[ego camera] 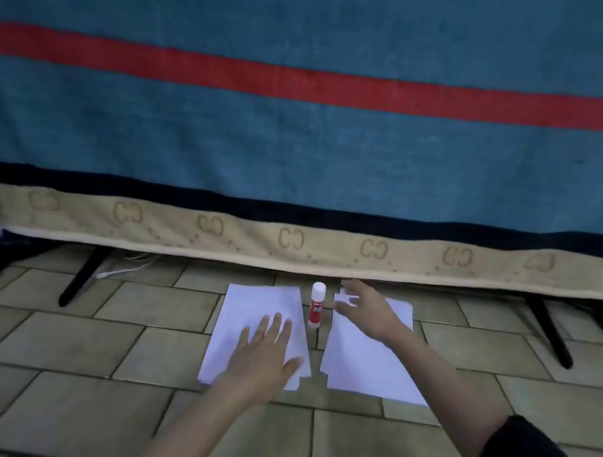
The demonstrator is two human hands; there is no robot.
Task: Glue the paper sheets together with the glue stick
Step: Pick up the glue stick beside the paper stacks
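Glue stick (316, 305), red-bodied with a white cap, stands upright on the tiled floor (78, 351) between two white paper stacks. Left hand (267, 352) presses flat, fingers straight, on the left stack (253, 307). Right hand (366, 308) hovers, its grip released, over the right stack (368, 371), just beside the stick. Bare tiles surround both stacks.

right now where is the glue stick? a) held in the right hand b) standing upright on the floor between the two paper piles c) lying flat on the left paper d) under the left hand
b: the glue stick stands upright on the tiled floor, in the gap between the left paper pile and the right paper pile; the right hand reaches near it without gripping it.
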